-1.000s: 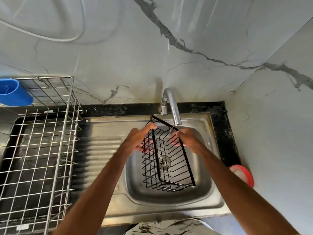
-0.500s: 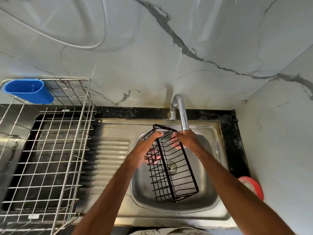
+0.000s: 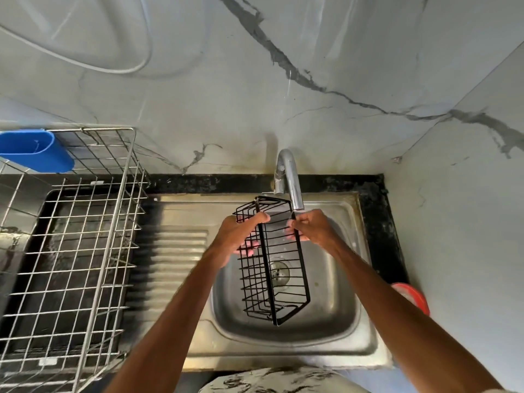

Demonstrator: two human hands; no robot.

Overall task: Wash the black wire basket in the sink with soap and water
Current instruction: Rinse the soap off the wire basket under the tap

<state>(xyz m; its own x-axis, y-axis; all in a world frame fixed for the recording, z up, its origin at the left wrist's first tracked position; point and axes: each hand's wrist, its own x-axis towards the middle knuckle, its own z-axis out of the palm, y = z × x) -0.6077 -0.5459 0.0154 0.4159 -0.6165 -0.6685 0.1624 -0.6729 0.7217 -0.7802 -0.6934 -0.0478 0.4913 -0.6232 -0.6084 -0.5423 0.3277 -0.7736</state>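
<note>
Compared with a second ago, the black wire basket (image 3: 266,265) stands more steeply. Its far end is now lifted close under the spout of the tap (image 3: 289,177), and its near end has swung from the right toward the centre of the frame, low in the basin of the sink (image 3: 340,350). The basket is held over the basin, at the centre of the frame, with its long side running from the spout down toward the front wall.

The left hand (image 3: 241,232) grips the left rim: the thumb lies over the top bar and the fingers (image 3: 249,248) curl behind the side wires. The right hand (image 3: 310,226) pinches the right rim just below the spout.

I judge that the person is bringing the basket to the water, so the washing is only at its beginning.

Several things are hard to make out. I cannot tell whether water runs from the tap, because no clear stream shows. No soap or sponge is seen. I also cannot tell if the near end of the basket touches the bottom of the basin or hangs above it. The drain (image 3: 279,272) shows only through the wires. At the right edge a red object (image 3: 414,296) is half covered by the right forearm. In the upper left a blue container (image 3: 34,150) on the dish rack (image 3: 85,251) is cut off by the frame.
</note>
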